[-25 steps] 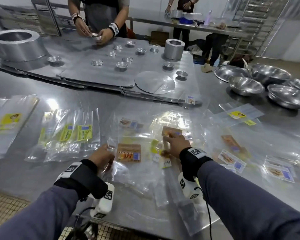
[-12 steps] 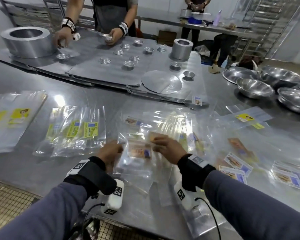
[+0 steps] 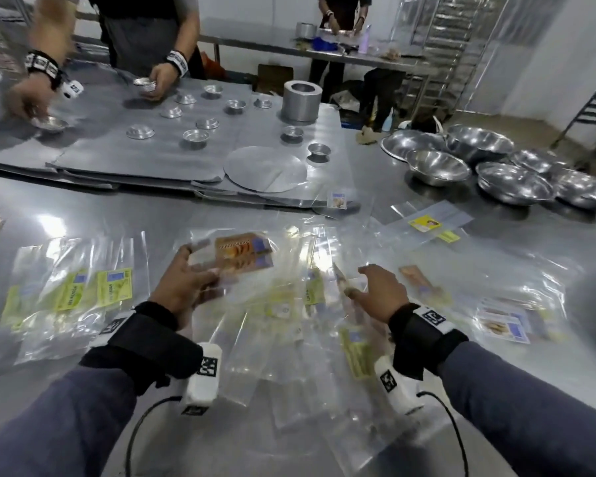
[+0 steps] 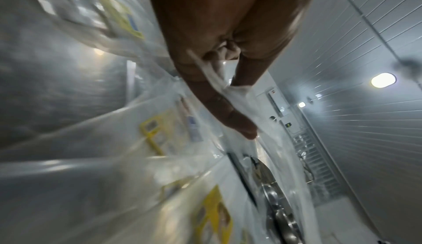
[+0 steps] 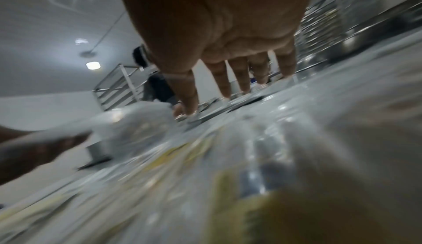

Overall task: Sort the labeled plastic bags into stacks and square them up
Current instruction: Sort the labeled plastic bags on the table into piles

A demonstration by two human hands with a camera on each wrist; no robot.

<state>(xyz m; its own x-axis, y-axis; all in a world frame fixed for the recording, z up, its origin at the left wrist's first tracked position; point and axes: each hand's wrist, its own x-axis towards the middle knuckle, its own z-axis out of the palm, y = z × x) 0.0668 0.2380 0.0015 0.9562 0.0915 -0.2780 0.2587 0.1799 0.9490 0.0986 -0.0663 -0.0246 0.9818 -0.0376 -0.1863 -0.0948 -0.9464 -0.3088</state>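
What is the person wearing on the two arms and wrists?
Both arms have grey-blue long sleeves. The left wrist and the right wrist each carry a black strap with a white square-code tag. Under each hangs a small white camera unit with black square codes, and a thin black cable leaves it. The hands are bare.

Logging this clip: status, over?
Left hand grips orange-label bags. Right hand open over loose bags. Green-label stack waits left. Nothing blocking.

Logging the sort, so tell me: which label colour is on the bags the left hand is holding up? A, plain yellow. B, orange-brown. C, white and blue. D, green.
B: the left hand grips clear bags whose labels are orange-brown with a blue corner.
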